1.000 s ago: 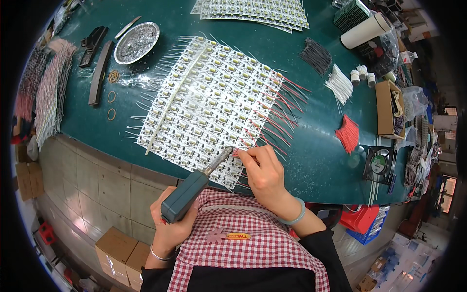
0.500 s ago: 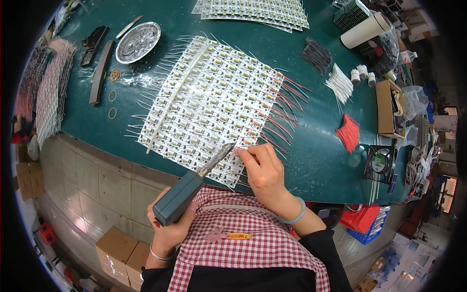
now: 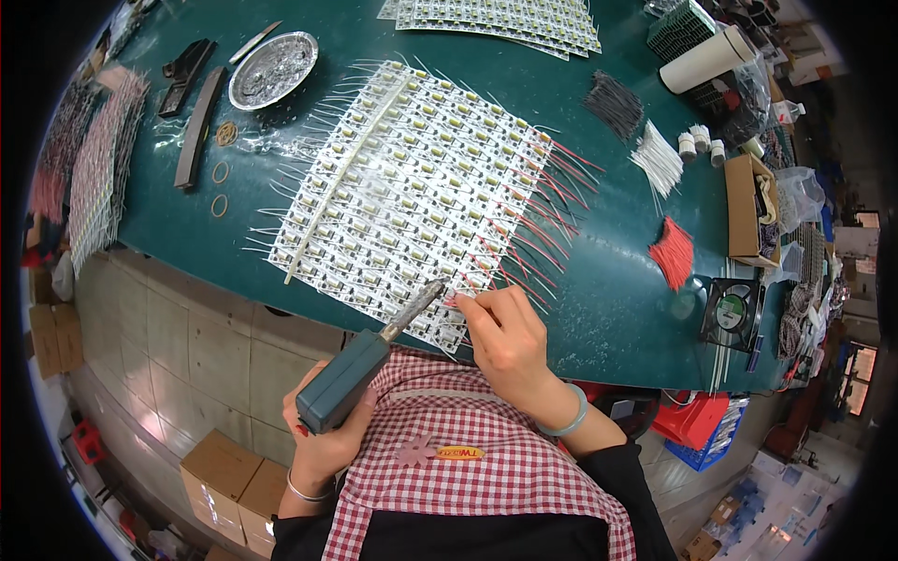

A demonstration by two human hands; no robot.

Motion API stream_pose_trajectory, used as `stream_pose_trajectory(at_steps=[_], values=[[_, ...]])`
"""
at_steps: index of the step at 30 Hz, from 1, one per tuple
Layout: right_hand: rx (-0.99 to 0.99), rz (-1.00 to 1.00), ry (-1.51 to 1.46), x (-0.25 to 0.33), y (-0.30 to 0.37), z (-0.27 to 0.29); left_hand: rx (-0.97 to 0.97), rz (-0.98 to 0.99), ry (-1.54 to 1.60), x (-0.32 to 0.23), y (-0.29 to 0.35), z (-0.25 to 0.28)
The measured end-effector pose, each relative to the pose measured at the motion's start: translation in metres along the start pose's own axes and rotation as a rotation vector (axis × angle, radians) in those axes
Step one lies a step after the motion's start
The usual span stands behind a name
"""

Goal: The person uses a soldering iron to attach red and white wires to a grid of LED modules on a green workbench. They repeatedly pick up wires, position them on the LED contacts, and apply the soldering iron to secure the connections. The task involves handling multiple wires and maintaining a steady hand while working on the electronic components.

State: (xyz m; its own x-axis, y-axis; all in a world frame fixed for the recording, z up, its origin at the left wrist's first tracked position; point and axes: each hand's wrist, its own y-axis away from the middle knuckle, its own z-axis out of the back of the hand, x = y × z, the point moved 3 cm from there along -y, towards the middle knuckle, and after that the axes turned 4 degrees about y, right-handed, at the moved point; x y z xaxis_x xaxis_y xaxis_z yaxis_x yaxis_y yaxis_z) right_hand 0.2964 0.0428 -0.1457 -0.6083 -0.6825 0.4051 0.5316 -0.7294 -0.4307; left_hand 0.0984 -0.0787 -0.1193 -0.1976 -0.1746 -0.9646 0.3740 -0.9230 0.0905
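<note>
My left hand (image 3: pixel 329 421) is wrapped round a soldering gun (image 3: pixel 344 381) with a dark green body. Its dark metal tip points up and right, at the near right part of a white circuit board panel (image 3: pixel 393 196). My right hand (image 3: pixel 510 341) is closed in a pinch close to the tip, on what looks like the end of a red wire (image 3: pixel 453 301). Its fingertips partly hide the wire and the panel's edge. Several red wires (image 3: pixel 538 252) stick out along the panel's right side, and thin pale wires (image 3: pixel 271 213) along its left.
Red wires (image 3: pixel 672 254), white wires (image 3: pixel 657 161) and black wires (image 3: pixel 614 105) lie in bundles at right, near a small fan (image 3: pixel 731 313). A metal dish (image 3: pixel 273 71) and dark bars (image 3: pixel 198 131) sit at left. More panels (image 3: pixel 496 23) lie at the far edge.
The view has shifted slightly. The soldering gun's tip and my right fingertips have moved slightly toward me along the panel's right side. Both hands keep their grip.
</note>
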Motion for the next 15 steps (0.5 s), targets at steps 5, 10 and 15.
stream_pose_trajectory(at_steps=[5, 10, 15], values=[[0.008, 0.001, 0.003, 0.0008, 0.0003, 0.0, 0.021, -0.051, -0.034, 0.001, 0.002, 0.0005], [0.016, -0.002, 0.005, 0.0008, 0.0008, -0.0009, 0.034, -0.046, -0.037, -0.0023, 0.0002, -0.0011], [0.021, 0.006, 0.013, 0.0009, 0.0008, -0.0012, 0.049, -0.115, -0.099, -0.0038, -0.0014, -0.0025]])
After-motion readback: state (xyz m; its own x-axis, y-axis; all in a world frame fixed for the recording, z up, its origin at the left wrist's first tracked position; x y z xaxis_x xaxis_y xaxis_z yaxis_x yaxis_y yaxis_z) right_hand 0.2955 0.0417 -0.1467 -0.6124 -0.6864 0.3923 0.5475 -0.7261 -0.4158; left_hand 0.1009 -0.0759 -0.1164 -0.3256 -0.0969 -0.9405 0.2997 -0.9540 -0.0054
